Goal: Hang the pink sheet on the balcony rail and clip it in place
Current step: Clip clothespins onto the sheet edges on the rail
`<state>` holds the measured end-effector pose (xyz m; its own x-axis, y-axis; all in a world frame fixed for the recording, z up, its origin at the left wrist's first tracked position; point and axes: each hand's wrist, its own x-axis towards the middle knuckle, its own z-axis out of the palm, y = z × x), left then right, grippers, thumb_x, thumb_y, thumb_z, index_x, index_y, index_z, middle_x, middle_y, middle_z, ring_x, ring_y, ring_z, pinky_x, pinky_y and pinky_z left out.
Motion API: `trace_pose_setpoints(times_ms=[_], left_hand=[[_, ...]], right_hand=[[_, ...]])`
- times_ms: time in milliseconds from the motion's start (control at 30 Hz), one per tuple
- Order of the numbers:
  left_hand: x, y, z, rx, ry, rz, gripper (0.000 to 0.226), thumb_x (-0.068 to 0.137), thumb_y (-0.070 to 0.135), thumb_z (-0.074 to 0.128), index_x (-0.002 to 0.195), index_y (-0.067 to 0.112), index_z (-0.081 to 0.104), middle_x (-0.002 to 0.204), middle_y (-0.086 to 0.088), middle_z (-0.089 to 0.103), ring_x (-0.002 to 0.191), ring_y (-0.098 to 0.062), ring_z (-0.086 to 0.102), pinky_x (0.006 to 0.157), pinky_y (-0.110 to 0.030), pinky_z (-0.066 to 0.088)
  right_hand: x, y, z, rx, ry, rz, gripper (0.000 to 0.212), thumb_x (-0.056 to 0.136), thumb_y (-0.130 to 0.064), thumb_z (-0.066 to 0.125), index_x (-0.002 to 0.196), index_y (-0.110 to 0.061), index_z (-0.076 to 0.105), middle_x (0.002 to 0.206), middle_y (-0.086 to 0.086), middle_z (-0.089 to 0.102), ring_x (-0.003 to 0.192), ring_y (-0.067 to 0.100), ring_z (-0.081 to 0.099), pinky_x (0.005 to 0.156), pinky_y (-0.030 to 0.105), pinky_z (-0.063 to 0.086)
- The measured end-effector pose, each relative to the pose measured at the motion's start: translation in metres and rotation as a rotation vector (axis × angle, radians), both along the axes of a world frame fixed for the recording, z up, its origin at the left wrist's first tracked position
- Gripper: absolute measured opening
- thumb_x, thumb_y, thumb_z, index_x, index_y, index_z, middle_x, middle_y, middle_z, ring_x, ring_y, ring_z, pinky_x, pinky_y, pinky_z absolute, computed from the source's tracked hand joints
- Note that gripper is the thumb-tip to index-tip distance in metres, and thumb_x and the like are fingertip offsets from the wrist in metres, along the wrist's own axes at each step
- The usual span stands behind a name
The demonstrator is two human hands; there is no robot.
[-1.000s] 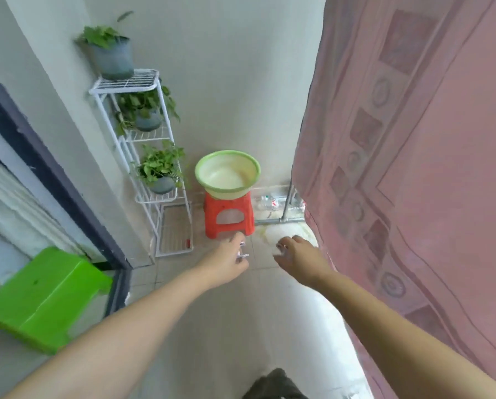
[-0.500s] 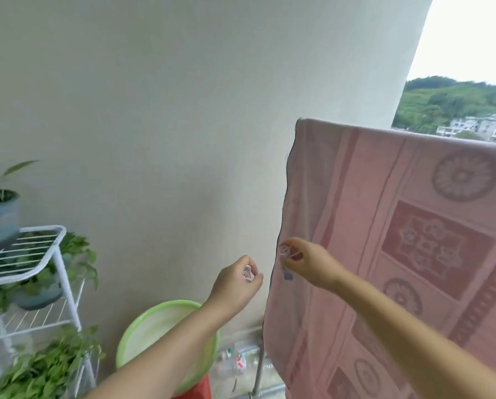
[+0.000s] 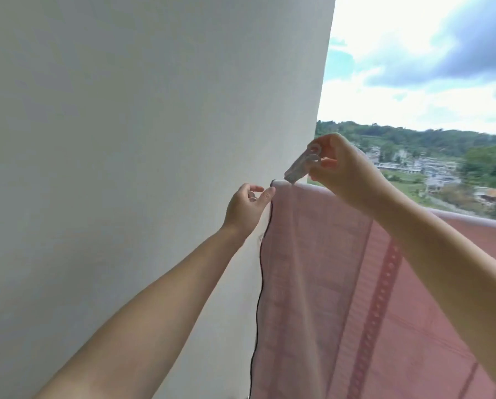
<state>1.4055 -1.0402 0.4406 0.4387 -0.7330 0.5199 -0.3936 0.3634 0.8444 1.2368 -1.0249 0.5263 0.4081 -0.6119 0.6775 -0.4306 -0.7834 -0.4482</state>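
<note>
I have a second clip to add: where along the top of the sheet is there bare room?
The pink patterned sheet is bare along its top fold right of the right hand. The left corner is crowded: the pale plastic clip, the left hand and the white wall.

Home balcony — pink sheet [image 3: 356, 283] draped over rail; plain wall [image 3: 126, 139]; hillside houses [image 3: 431, 171] beyond

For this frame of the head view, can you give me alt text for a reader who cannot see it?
A person's right hand holds a pale clothes clip with its tip at the top corner of a pink sheet draped over a balcony rail. The left hand pinches the sheet's edge beside a white wall. Green hills and buildings lie beyond.
</note>
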Motion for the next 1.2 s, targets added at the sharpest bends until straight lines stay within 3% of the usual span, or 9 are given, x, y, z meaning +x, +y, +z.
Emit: trace_pose_setpoints(times_ms=[100, 200, 333, 567, 700, 933, 1033, 1133, 1200], left_hand=[[0.010, -0.020, 0.015, 0.070, 0.029, -0.270, 0.021, 0.086, 0.037, 0.061, 0.094, 0.018, 0.057, 0.072, 0.004, 0.043, 0.055, -0.009, 0.038, 0.047, -0.019, 0.032], [0.018, -0.026, 0.025, 0.035, 0.095, -0.469, 0.012, 0.086, 0.023, 0.063, 0.077, 0.020, 0.056, 0.063, 0.004, 0.043, 0.048, -0.004, 0.039, 0.047, -0.017, 0.031], [0.030, -0.027, 0.026, -0.060, 0.124, -0.498, 0.023, 0.088, 0.009, 0.060, 0.067, 0.013, 0.051, 0.061, 0.000, 0.044, 0.034, 0.002, 0.045, 0.038, -0.008, 0.034], [0.042, -0.034, 0.019, -0.179, 0.246, -0.468, 0.022, 0.092, 0.009, 0.052, 0.072, 0.015, 0.054, 0.080, 0.003, 0.061, 0.039, 0.003, 0.047, 0.041, -0.010, 0.039], [0.044, -0.038, 0.013, -0.211, 0.236, -0.428, 0.021, 0.093, 0.011, 0.051, 0.073, 0.015, 0.053, 0.066, 0.000, 0.050, 0.042, -0.001, 0.044, 0.040, -0.013, 0.039], [0.047, -0.046, 0.013, -0.260, 0.269, -0.354, 0.021, 0.093, 0.010, 0.052, 0.072, 0.017, 0.052, 0.065, 0.001, 0.048, 0.043, -0.001, 0.045, 0.041, -0.013, 0.040], [0.048, -0.046, 0.015, -0.251, 0.270, -0.370, 0.021, 0.092, 0.010, 0.052, 0.072, 0.016, 0.052, 0.064, 0.002, 0.047, 0.041, 0.001, 0.045, 0.042, -0.012, 0.040], [0.049, -0.047, 0.016, -0.236, 0.279, -0.395, 0.021, 0.092, 0.010, 0.052, 0.072, 0.015, 0.053, 0.066, 0.002, 0.050, 0.042, 0.002, 0.046, 0.042, -0.012, 0.040], [0.050, -0.048, 0.016, -0.229, 0.283, -0.398, 0.021, 0.093, 0.010, 0.052, 0.072, 0.015, 0.053, 0.066, 0.003, 0.053, 0.043, 0.003, 0.048, 0.042, -0.011, 0.040]], right_hand=[[0.020, -0.018, 0.010, -0.006, -0.016, -0.088, 0.027, 0.087, -0.016, 0.055, 0.114, -0.013, 0.055, 0.108, 0.003, 0.065, 0.095, 0.019, 0.066, 0.091, 0.043, 0.051], [0.029, -0.028, 0.009, 0.001, -0.007, -0.173, 0.024, 0.087, -0.016, 0.056, 0.111, -0.012, 0.057, 0.110, 0.007, 0.066, 0.095, 0.022, 0.066, 0.089, 0.045, 0.052], [0.032, -0.032, 0.005, 0.023, -0.018, -0.170, 0.023, 0.089, -0.019, 0.055, 0.111, -0.013, 0.055, 0.098, 0.004, 0.068, 0.089, 0.018, 0.068, 0.085, 0.044, 0.055], [0.052, -0.031, 0.008, 0.056, 0.049, -0.111, 0.024, 0.090, -0.023, 0.056, 0.113, -0.017, 0.053, 0.099, 0.006, 0.067, 0.092, 0.021, 0.068, 0.084, 0.045, 0.055], [0.059, -0.036, 0.010, 0.056, 0.036, -0.114, 0.025, 0.088, -0.025, 0.058, 0.112, -0.020, 0.057, 0.102, 0.006, 0.069, 0.094, 0.023, 0.067, 0.085, 0.043, 0.055], [0.068, -0.053, 0.014, 0.163, -0.098, -0.090, 0.022, 0.085, -0.020, 0.063, 0.106, -0.014, 0.066, 0.083, 0.002, 0.070, 0.067, 0.002, 0.067, 0.087, 0.039, 0.052], [0.070, -0.058, 0.017, 0.239, -0.112, -0.047, 0.022, 0.086, -0.019, 0.062, 0.106, -0.011, 0.067, 0.091, 0.007, 0.072, 0.057, -0.008, 0.065, 0.084, 0.033, 0.053], [0.075, -0.063, 0.015, 0.232, -0.083, -0.069, 0.014, 0.084, -0.015, 0.064, 0.095, -0.011, 0.071, 0.089, 0.010, 0.072, 0.061, -0.002, 0.066, 0.090, 0.038, 0.054], [0.079, -0.065, 0.010, 0.208, -0.033, -0.101, 0.015, 0.082, -0.015, 0.067, 0.095, -0.009, 0.072, 0.092, 0.010, 0.072, 0.067, 0.004, 0.065, 0.087, 0.031, 0.055]])
